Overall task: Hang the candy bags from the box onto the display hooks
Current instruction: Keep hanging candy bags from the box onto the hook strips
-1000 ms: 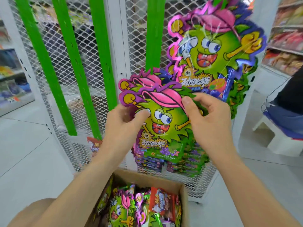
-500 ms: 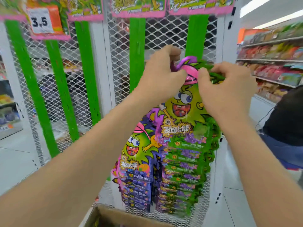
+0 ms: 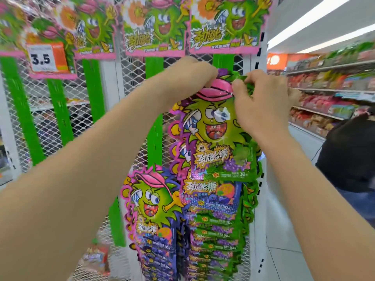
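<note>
Upper centre of the frame, in front of the green plastic hanging strip (image 3: 223, 59) on the white wire mesh panel (image 3: 132, 82), I hold one glossy green foil candy bag (image 3: 219, 136), die-cut as a spiky cartoon face with a pink cap.

Left hand (image 3: 188, 78): fingers curled over the bag's top edge, pinching it. Right hand (image 3: 261, 102): thumb and fingers clamped on the top right corner beside the cap.

Step, my read: threading the bag's hang hole onto a hook. Hook and hole are both hidden behind the fingers, so I can't tell if it's on yet. Next move probably needs the hole lined up with the hook tip, the bag pushed back, then both pinches let go.

Bag looks flat and shiny, with a glare patch on one cartoon eye, yellow lettering and grape print across the lower half, and the top slightly crumpled under the grip. It hangs upright, overlapping the column of matching green bags (image 3: 219, 232) below it. Purple-edged bags (image 3: 154, 220) hang lower centre, just beside.

Box not in view. Printed header cards (image 3: 223, 27) run along the top, a white price tag reading 3.5 (image 3: 43, 57) sits upper left, and a person in dark clothing (image 3: 349, 155) is at the right edge.
</note>
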A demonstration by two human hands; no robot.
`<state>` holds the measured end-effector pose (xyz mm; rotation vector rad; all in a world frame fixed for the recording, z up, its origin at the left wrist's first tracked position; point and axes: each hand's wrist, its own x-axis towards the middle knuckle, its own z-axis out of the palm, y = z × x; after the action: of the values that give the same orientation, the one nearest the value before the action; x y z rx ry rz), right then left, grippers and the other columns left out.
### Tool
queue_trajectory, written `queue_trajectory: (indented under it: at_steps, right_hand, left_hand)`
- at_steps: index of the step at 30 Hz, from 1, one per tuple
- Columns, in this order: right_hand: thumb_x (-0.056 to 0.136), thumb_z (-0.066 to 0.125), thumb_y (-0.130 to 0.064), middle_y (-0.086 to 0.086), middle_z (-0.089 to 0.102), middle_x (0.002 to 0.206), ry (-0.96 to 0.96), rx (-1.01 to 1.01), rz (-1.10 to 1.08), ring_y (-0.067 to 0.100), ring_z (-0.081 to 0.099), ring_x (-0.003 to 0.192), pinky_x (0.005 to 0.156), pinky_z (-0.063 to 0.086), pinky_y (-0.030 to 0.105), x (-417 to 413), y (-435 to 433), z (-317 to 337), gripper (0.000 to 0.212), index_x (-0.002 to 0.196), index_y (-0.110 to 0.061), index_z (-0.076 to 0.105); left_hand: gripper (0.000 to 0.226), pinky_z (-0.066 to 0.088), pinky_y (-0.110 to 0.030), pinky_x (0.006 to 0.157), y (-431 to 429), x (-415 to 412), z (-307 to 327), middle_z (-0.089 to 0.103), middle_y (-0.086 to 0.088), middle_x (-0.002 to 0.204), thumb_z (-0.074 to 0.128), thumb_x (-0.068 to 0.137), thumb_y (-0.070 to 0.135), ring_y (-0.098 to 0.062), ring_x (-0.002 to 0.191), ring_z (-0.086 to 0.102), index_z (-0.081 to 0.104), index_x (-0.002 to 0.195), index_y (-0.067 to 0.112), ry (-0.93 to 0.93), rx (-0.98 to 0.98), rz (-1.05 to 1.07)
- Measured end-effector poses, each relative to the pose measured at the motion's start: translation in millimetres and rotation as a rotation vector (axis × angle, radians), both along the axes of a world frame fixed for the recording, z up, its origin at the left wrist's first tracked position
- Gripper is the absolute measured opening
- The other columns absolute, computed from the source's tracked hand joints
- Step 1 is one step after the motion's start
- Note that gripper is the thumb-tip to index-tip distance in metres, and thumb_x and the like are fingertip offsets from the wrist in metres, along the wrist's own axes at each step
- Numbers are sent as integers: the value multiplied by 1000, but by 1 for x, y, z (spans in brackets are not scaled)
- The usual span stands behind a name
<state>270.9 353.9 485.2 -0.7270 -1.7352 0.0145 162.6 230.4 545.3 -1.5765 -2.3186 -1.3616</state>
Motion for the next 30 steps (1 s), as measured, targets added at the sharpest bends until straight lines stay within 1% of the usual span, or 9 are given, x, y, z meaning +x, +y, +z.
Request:
queue_trajectory:
  at_steps: [8, 9, 10, 11, 12, 15, 21, 26, 30]
  right_hand:
    - [100, 54, -42, -6, 50, 66, 34, -11, 84, 29, 51, 75, 76, 41, 42, -2, 7, 6, 29, 82, -19, 57]
    - [99, 53, -42, -6, 49, 66, 42, 0, 76, 29, 50, 75, 79, 42, 44, -1, 7, 7, 28, 82, -20, 56]
    - [100, 52, -42, -4, 50, 68, 45, 11, 64, 29, 48, 76, 83, 43, 45, -1, 7, 8, 27, 83, -21, 56]
    - [100, 51, -41, -2, 51, 71, 46, 22, 52, 29, 47, 77, 87, 43, 46, -1, 6, 8, 26, 85, -21, 55]
    - [101, 50, -40, 0, 53, 75, 44, 35, 39, 28, 45, 78, 88, 41, 46, -1, 6, 8, 25, 86, -21, 54]
    - [104, 46, -37, 3, 54, 82, 17, 54, -14, 27, 43, 82, 88, 32, 43, 1, 5, 9, 24, 90, -19, 52]
    - [102, 41, -37, 1, 53, 77, 15, -50, 4, 28, 47, 85, 96, 32, 47, -3, 0, 14, 28, 82, -19, 49]
    - [92, 41, -37, -3, 44, 64, 35, -128, 79, 30, 49, 77, 88, 44, 52, -4, -2, 10, 30, 65, -24, 35]
    - [94, 46, -32, -3, 40, 59, 12, -139, 124, 20, 42, 61, 82, 36, 44, -1, -5, 11, 37, 61, -21, 36]
  left_hand:
    - [21, 30, -30, 67, 5, -21, 5, 49, 3, 91, 65, 87, 15, -16, 85, 44, 63, 94, -5, 65, -9, -68]
    - [17, 34, -31, 71, 5, -21, 5, 45, 10, 93, 67, 87, 16, -17, 85, 46, 64, 86, -1, 48, -8, -86]
    - [19, 39, -32, 79, 7, -21, 4, 58, -13, 80, 70, 88, 20, -20, 85, 52, 66, 74, 8, 17, 2, -98]
    - [25, 43, -35, 92, 10, -22, 4, 64, -12, 116, 73, 89, 27, -18, 92, 60, 70, 66, 19, -18, 19, -103]
    - [25, 46, -41, 106, 11, -20, 4, 71, -7, 112, 76, 90, 34, -20, 107, 65, 75, 66, 27, -44, 28, -95]
    - [18, 41, -46, 119, 15, -14, 3, 71, 3, 131, 75, 95, 44, -19, 126, 61, 82, 99, 28, -76, 48, -104]
    - [45, 52, -43, 104, 23, -18, -1, 76, -16, 110, 58, 104, 52, -28, 97, 71, 77, 103, 11, -45, 7, -122]
    - [62, 49, -50, 112, 23, -21, -8, 68, 3, 133, 76, 88, 55, -25, 126, 64, 68, 134, 15, -225, 41, -186]
    - [34, 53, -48, 108, 19, -20, -3, 66, -4, 126, 82, 90, 34, -27, 125, 65, 67, 114, 14, -296, 72, -210]
